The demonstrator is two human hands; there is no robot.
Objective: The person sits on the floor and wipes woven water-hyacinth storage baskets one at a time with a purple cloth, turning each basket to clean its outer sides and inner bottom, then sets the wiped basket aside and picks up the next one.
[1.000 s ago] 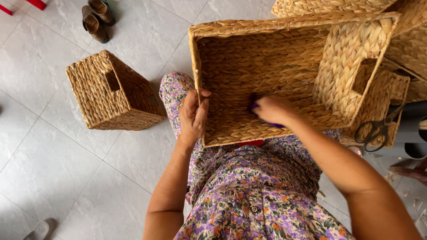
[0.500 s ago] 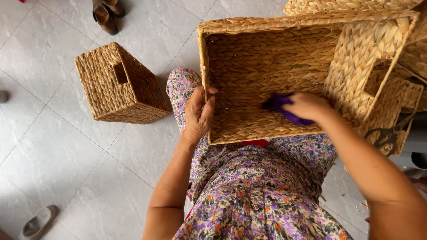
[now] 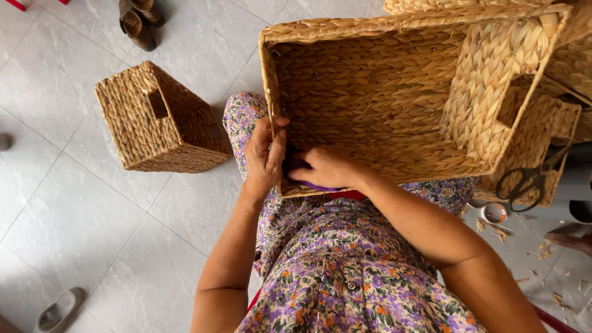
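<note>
A large woven straw basket [image 3: 394, 86] rests tilted on my lap, its opening facing me. My left hand [image 3: 264, 157] grips the basket's near left corner, thumb over the rim. My right hand [image 3: 325, 168] is inside the basket at that same corner, pressed on a purple cloth [image 3: 314, 184] of which only a sliver shows beneath the fingers. The two hands almost touch.
A smaller woven basket [image 3: 161, 120] lies on its side on the grey tiled floor to my left. More baskets [image 3: 555, 123] stand at the right, with black scissors [image 3: 529, 179] hung on one. Brown shoes [image 3: 139, 18] at the top, a slipper [image 3: 58, 308] bottom left, straw scraps [image 3: 542, 253] right.
My right hand with the purple cloth has slid left across the basket's bottom, from its middle right to the near left corner beside my left hand. The view shifted slightly.
</note>
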